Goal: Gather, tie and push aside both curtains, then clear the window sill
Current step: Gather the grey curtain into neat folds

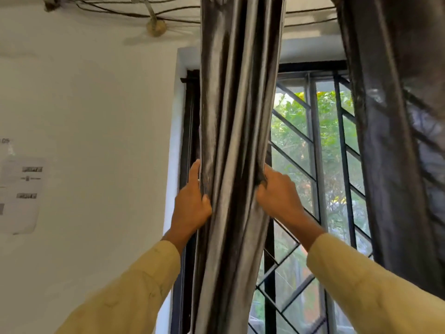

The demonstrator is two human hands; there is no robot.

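The glossy grey-brown satin left curtain (234, 165) hangs bunched into a column at the window's left side. The left hand (192, 206) presses its left edge, thumb over a fold; the right hand (277, 191) is clenched on its right edge. Gathering is in hand; tying likely comes next, needing one hand freed. The sheer dark right curtain (395, 141) hangs untied.

Head-worn view, angled upward, close to window (313, 165).
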